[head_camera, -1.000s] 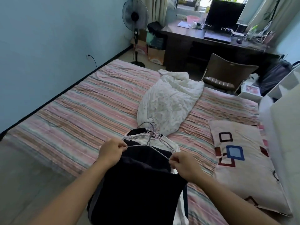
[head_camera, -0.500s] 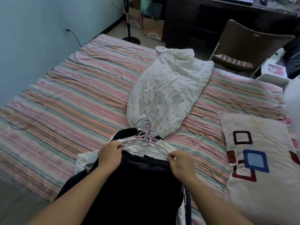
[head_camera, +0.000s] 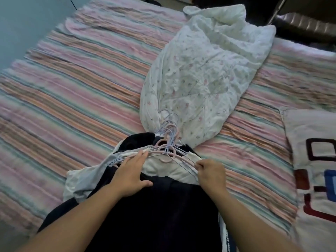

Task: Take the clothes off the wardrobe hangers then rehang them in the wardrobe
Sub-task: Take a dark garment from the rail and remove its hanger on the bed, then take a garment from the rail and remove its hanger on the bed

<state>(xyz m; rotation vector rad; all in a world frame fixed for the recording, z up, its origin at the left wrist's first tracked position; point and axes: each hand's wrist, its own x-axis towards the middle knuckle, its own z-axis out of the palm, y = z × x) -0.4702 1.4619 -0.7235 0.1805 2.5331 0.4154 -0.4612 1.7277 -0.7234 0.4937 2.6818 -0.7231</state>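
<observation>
A pile of clothes lies on the near edge of the striped bed. A dark navy garment is on top, with white garments under it. Several pink and lilac wire hangers stick out of the pile, hooks bunched towards the quilt. My left hand rests flat with straight fingers on the dark garment and the hangers' left arms. My right hand pinches the right arm of a hanger at the shoulder of the dark garment.
A crumpled white floral quilt lies across the middle of the bed, touching the hanger hooks. A pillow with square patterns sits at the right. A brown chair seat stands beyond the bed's far edge. A blue wall borders the left.
The clothes pile has come down onto the bed. My left hand let go of the hanger arm and now lies flat. The view dropped and moved closer to the bed.
</observation>
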